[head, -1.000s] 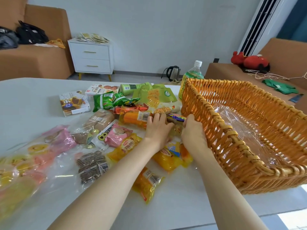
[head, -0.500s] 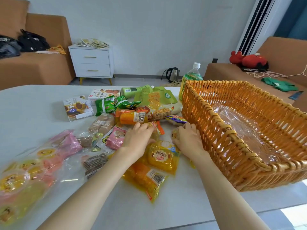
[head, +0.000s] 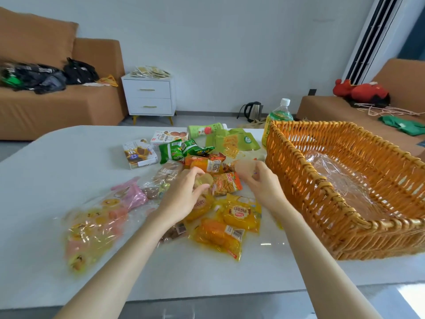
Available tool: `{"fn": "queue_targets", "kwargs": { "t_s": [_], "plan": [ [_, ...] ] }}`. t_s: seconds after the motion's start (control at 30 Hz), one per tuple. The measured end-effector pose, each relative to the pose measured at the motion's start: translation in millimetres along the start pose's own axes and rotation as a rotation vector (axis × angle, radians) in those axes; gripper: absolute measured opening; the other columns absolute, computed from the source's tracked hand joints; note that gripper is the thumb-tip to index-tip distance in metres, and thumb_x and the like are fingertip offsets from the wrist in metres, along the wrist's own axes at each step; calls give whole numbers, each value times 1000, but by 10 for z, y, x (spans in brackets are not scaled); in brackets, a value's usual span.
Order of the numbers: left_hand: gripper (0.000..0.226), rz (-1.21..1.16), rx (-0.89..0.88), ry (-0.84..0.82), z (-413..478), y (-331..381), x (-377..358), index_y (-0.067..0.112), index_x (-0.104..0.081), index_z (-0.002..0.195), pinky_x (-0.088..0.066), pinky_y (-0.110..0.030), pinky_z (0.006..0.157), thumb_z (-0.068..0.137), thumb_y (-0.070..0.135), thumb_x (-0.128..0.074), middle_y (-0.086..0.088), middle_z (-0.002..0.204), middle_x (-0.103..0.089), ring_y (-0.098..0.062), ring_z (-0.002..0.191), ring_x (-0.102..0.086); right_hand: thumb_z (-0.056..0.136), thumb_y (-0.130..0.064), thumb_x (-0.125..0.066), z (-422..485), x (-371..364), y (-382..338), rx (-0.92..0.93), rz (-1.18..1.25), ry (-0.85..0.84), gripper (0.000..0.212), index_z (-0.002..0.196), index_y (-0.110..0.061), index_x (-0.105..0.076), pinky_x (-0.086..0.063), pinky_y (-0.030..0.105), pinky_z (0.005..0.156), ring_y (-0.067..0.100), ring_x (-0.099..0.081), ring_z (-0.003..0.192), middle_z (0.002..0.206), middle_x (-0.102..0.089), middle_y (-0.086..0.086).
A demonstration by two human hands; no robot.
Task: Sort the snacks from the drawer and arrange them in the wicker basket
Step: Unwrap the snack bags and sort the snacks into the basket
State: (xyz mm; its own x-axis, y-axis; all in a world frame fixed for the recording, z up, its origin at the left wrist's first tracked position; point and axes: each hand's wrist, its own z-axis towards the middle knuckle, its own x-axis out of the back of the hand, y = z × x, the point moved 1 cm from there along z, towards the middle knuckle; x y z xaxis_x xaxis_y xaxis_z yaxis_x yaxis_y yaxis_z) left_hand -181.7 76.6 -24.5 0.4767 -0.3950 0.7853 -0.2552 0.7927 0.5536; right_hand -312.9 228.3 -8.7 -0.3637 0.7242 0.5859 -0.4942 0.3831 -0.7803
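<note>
Picking step, snacks loose on table [head: 69, 171]. Left hand [head: 181, 201] curls round small pale packet [head: 203, 180]; right hand [head: 262, 183] pinches second pale packet [head: 245, 168], blurred. Wicker basket [head: 299, 173] has no snacks yet. Next, probably: lift both packets over rim, lay inside.

Bright, even daylight; forearm shadows soft, faint. Small white glint on the table [head: 266, 244]; more glints on the plastic liner [head: 333, 176] in the wicker basket [head: 305, 203]. Motion blur smears the right hand [head: 262, 183], the pale snack [head: 203, 180] pinched by the left hand [head: 184, 199], and the clear snack bag [head: 92, 224]. Edges bend, wide-angle.

Home living room, brown sofa [head: 57, 107], white nightstand [head: 149, 97], kettle [head: 253, 110]
</note>
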Motion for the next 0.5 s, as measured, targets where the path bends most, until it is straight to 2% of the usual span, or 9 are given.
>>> {"fn": "queue_targets", "kwargs": {
  "t_s": [0.07,0.13,0.2,0.27,0.33,0.4,0.43,0.5],
  "plan": [
    [40,8,12,69,-199,-77,220,17,-50,127,-42,-19,81,92,35,-55,2,127,-55,-9,96,-58,94,-46,-54,-43,-73,-135,-21,73,-23,36,103,-11,-51,-46,30,65,25,-57,79,90,-61,8],
    [40,-24,31,158,-396,-173,445,17,-52,126,-40,-14,77,90,35,-58,7,125,-56,-7,89,-60,92,-52,-53,-75,-180,-269,-50,171,-68,45,114,-13,-51,-52,34,82,23,-62,96,104,-63,4],
    [39,-105,79,247,-564,-291,657,15,-55,123,-48,-21,77,88,33,-61,6,123,-59,-13,84,-65,91,-54,-53,-125,-314,-406,-60,281,-118,47,121,-17,-50,-51,43,94,20,-62,105,114,-63,0],
    [38,-128,122,311,-689,-403,834,16,-57,122,-51,-30,78,88,31,-62,0,117,-64,-17,82,-66,92,-52,-52,-178,-445,-543,-60,356,-169,45,120,-17,-51,-52,44,94,21,-64,104,114,-63,1],
    [35,-55,129,334,-800,-488,963,20,-57,121,-48,-30,73,89,33,-62,1,102,-65,-16,74,-61,94,-49,-50,-230,-587,-678,-58,416,-229,42,120,-16,-52,-55,35,89,16,-67,98,114,-64,1],
    [34,92,85,337,-856,-500,1019,23,-57,121,-44,-31,75,90,35,-60,4,93,-62,-18,83,-54,97,-44,-49,-259,-683,-788,-44,481,-282,33,117,-19,-55,-56,23,82,8,-68,91,111,-65,2],
    [33,182,61,344,-880,-511,1049,23,-57,122,-42,-33,77,91,36,-58,5,94,-61,-20,89,-51,98,-42,-47,-259,-754,-844,-38,497,-307,30,116,-19,-56,-55,21,80,7,-67,90,109,-66,2],
    [33,346,21,359,-905,-566,1100,24,-57,121,-42,-35,77,91,36,-58,3,101,-65,-23,92,-49,99,-41,-45,-257,-905,-969,-39,515,-349,33,121,-18,-52,-54,24,85,8,-67,93,111,-65,1]
  ]
}}
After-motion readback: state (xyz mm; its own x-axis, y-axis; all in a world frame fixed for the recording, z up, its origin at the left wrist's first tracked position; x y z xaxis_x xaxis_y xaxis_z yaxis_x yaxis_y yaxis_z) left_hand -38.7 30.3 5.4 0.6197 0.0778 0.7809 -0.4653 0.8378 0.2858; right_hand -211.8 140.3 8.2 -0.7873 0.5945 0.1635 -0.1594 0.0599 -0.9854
